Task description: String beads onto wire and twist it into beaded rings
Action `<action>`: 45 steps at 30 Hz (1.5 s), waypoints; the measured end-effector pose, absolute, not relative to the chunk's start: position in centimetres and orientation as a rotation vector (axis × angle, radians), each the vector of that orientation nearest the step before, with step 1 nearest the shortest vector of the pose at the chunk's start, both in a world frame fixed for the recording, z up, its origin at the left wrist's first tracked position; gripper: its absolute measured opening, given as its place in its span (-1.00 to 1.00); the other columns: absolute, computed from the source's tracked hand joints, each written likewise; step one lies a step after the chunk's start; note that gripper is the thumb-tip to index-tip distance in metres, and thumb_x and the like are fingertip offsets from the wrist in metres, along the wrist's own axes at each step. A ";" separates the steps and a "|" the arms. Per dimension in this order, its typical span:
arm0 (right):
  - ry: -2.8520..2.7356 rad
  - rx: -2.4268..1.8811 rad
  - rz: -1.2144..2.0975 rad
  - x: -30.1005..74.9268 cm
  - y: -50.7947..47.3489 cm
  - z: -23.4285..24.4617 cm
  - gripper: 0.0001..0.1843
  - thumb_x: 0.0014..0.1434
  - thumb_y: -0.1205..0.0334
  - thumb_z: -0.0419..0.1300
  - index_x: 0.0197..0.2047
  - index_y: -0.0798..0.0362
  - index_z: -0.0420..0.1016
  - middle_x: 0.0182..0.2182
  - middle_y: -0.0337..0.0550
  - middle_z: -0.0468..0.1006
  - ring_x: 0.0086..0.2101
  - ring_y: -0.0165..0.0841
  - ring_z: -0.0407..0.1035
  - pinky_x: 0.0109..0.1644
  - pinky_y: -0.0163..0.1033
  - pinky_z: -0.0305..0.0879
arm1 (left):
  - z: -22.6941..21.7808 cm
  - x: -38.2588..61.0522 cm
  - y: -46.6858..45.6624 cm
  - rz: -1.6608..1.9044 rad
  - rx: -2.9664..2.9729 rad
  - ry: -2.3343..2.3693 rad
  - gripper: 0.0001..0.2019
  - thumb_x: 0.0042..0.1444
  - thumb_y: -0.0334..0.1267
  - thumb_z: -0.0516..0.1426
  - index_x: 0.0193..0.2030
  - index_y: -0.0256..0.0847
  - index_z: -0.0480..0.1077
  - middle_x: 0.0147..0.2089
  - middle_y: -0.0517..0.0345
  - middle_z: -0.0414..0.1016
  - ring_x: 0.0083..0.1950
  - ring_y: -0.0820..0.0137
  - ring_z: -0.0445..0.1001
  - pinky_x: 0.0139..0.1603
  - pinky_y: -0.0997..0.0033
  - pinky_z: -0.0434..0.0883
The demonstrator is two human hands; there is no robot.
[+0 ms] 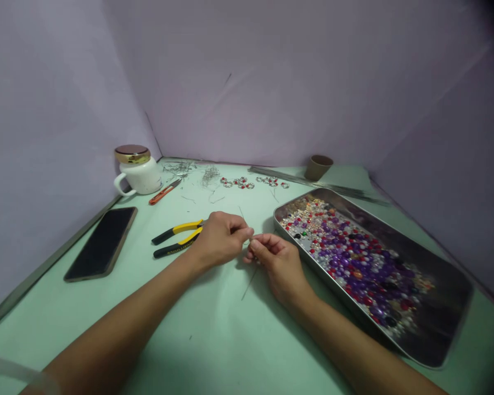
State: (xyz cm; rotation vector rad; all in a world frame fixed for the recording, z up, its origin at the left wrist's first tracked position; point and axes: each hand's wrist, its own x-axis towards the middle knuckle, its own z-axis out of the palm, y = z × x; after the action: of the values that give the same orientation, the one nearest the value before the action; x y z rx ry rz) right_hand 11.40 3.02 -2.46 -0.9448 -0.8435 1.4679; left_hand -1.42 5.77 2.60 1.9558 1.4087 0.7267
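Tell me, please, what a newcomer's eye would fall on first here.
Probably the metal tray on the right, with its spread of purple, red and white beads. Next might come the left hand and right hand, close together mid-table with thin wire, then the yellow-and-black pliers partly behind the left hand.

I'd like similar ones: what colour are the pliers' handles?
The handles are yellow and black, best seen in the head view.

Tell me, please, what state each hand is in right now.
Left hand: closed, apparently pinching thin wire; grip partly hidden.
Right hand: closed, holding thin wire.
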 end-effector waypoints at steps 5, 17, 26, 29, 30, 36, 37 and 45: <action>-0.959 -0.968 1.517 11.0 2.5 -2.0 -0.86 -0.17 0.29 0.30 -0.56 0.16 0.42 -0.70 -0.25 0.41 -0.65 -0.46 0.30 -0.51 -0.29 0.26 | 2.8 -1.3 5.5 0.742 2.085 1.377 -0.80 -0.10 -0.34 0.03 -0.68 -0.29 0.29 -0.70 0.30 0.15 -0.59 0.56 0.10 -0.59 0.54 0.06; -0.924 -1.057 1.477 11.0 2.8 -2.5 -0.85 -0.16 0.25 0.30 -0.49 0.17 0.50 -0.67 -0.22 0.42 -0.63 -0.44 0.29 -0.46 -0.22 0.28 | 2.0 -1.7 6.4 0.870 1.994 1.360 -0.76 0.00 -0.24 0.02 -0.60 -0.28 0.32 -0.66 0.30 0.16 -0.56 0.55 0.13 -0.54 0.54 0.11; -0.975 -1.019 1.456 11.1 3.0 -3.1 -0.94 -0.10 0.40 0.19 -0.56 0.16 0.42 -0.67 -0.27 0.39 -0.65 -0.51 0.25 -0.53 -0.35 0.21 | 3.0 -1.2 4.9 0.769 2.489 1.382 -0.88 -0.06 -0.28 0.07 -0.52 -0.24 0.37 -0.45 0.18 0.38 -0.47 0.49 0.26 -0.45 0.47 0.16; -0.939 -0.988 1.489 11.2 3.0 -2.9 -0.92 -0.10 0.32 0.24 -0.54 0.15 0.43 -0.67 -0.27 0.39 -0.63 -0.50 0.26 -0.50 -0.34 0.25 | 2.8 -1.1 5.0 0.820 2.382 1.380 -0.86 -0.07 -0.37 0.04 -0.59 -0.25 0.33 -0.50 0.19 0.36 -0.48 0.49 0.26 -0.45 0.48 0.16; -0.904 -0.973 1.501 11.2 3.0 -2.8 -0.90 -0.11 0.30 0.26 -0.52 0.15 0.43 -0.66 -0.27 0.40 -0.63 -0.50 0.27 -0.48 -0.33 0.27 | 2.8 -1.1 5.1 0.855 2.319 1.380 -0.86 -0.09 -0.39 0.04 -0.61 -0.26 0.32 -0.51 0.20 0.36 -0.48 0.50 0.26 -0.45 0.49 0.16; -0.739 -0.878 1.538 11.2 2.8 -2.4 -0.82 -0.17 0.25 0.32 -0.49 0.13 0.43 -0.66 -0.30 0.39 -0.61 -0.51 0.28 -0.47 -0.34 0.33 | 3.2 -1.2 5.6 0.916 1.855 1.432 -0.85 -0.17 -0.35 0.10 -0.68 -0.28 0.27 -0.67 0.30 0.21 -0.58 0.56 0.14 -0.54 0.51 0.09; -0.730 -0.865 1.539 11.1 2.7 -2.3 -0.81 -0.19 0.24 0.33 -0.49 0.13 0.43 -0.65 -0.30 0.38 -0.61 -0.51 0.27 -0.47 -0.34 0.34 | 3.3 -1.3 5.7 0.892 1.760 1.435 -0.85 -0.18 -0.34 0.12 -0.68 -0.29 0.27 -0.70 0.32 0.17 -0.59 0.56 0.11 -0.56 0.52 0.07; -0.690 -0.861 1.513 11.1 2.5 -2.0 -0.78 -0.24 0.24 0.36 -0.50 0.13 0.44 -0.63 -0.30 0.38 -0.60 -0.50 0.28 -0.50 -0.33 0.37 | 3.6 -1.9 6.2 0.698 1.369 1.371 -0.87 -0.31 -0.38 0.15 -0.74 -0.29 0.28 -0.75 0.36 0.14 -0.62 0.60 0.06 -0.55 0.52 0.06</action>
State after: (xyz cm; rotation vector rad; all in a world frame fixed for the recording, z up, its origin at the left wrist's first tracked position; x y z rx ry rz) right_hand 11.06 2.49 -1.96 -0.8612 -0.6900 1.5129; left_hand -1.90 6.19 3.55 1.3686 1.3711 0.6978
